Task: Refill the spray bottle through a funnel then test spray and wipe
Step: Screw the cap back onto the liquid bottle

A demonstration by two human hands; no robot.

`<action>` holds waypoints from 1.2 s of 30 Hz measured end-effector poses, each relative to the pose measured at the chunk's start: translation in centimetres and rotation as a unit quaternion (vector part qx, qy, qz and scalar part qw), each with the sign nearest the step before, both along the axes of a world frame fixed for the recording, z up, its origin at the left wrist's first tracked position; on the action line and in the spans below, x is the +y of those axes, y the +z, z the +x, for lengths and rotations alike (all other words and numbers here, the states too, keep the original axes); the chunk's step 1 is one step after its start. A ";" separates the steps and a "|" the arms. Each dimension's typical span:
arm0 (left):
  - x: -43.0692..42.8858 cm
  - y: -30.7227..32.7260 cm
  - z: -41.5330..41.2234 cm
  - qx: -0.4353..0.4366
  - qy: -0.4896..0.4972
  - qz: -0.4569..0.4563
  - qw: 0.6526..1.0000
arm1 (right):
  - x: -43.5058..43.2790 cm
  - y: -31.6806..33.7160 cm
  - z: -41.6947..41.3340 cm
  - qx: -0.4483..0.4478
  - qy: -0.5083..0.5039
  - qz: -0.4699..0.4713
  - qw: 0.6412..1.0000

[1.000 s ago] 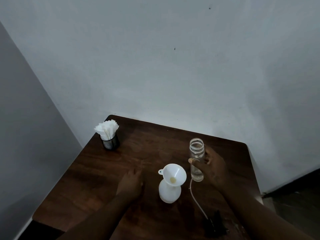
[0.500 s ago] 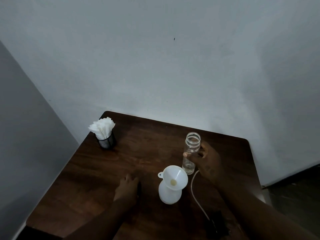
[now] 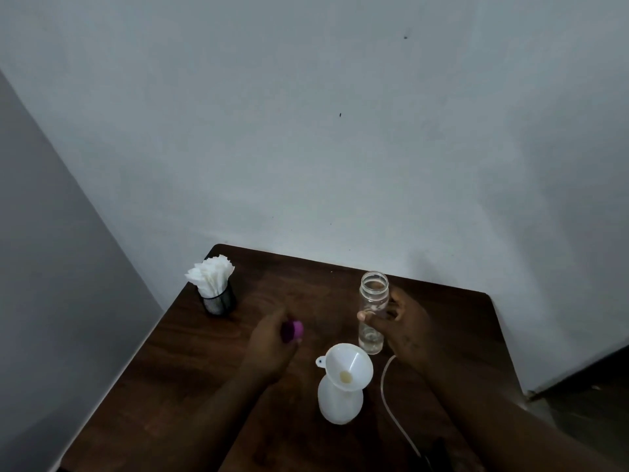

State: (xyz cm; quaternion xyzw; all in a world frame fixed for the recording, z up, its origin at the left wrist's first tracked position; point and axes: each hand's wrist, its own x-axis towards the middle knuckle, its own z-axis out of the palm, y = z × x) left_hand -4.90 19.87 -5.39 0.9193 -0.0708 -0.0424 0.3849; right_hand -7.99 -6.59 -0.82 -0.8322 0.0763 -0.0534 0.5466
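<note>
- Wall (image 3: 306, 131): pale, matt and flat. It meets the far edge of the table, so there is no open room behind the items.
- Table (image 3: 190, 386): dark wood with visible grain and rounded far corners. Its left edge runs diagonally. The left half, below the holder, is bare wood.
- Mesh holder (image 3: 219, 301): a black, cylindrical cup near the far-left corner. It is packed with white folded tissues (image 3: 210, 275) and stands well apart from both hands.
- Left hand (image 3: 272, 349): raised over mid-table, with the fingers curled round a small purple cap (image 3: 292, 331).
- Spray bottle (image 3: 340, 403): white, opaque, with a rounded body. It stands upright near the front centre of the table.
- Funnel (image 3: 349, 366): white plastic, conical, with a small side tab. It is seated in the spray bottle's neck.
- Clear bottle (image 3: 373, 301): transparent and cylindrical, with a threaded open mouth. It is upright just behind the funnel and holds a little clear liquid at its base.
- Right hand (image 3: 408, 332): grasps the clear bottle at mid-height, thumb in front.
- White tube (image 3: 386, 396): thin and curved. It lies on the wood to the right of the spray bottle and runs to a dark, blurred part at the near edge.
</note>
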 end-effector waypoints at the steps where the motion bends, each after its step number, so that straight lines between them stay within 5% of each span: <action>1: -0.8 1.6 0.2 -0.010 -0.005 -0.045 0.999 | 0.1 0.2 0.0 -0.003 0.004 -0.002 1.000; 6: -4.4 7.5 0.2 -0.030 -0.002 -0.241 0.970 | 0.6 1.6 -0.2 -0.027 0.010 -0.010 1.000; 16: -9.3 13.5 1.3 -0.062 0.022 -0.433 0.899 | 0.3 4.0 -0.1 -0.061 0.006 -0.027 0.998; 22: -10.9 13.3 0.3 -0.064 -0.030 -0.452 0.889 | -0.1 5.0 -0.1 -0.070 0.004 -0.035 0.997; 28: -11.0 13.1 0.0 -0.089 -0.111 -0.368 0.919 | -0.2 5.4 -0.6 -0.072 -0.004 -0.070 0.995; 36: -9.5 13.6 0.4 -0.017 -0.196 -0.317 0.928 | -1.0 4.8 -1.2 -0.064 0.002 -0.096 0.993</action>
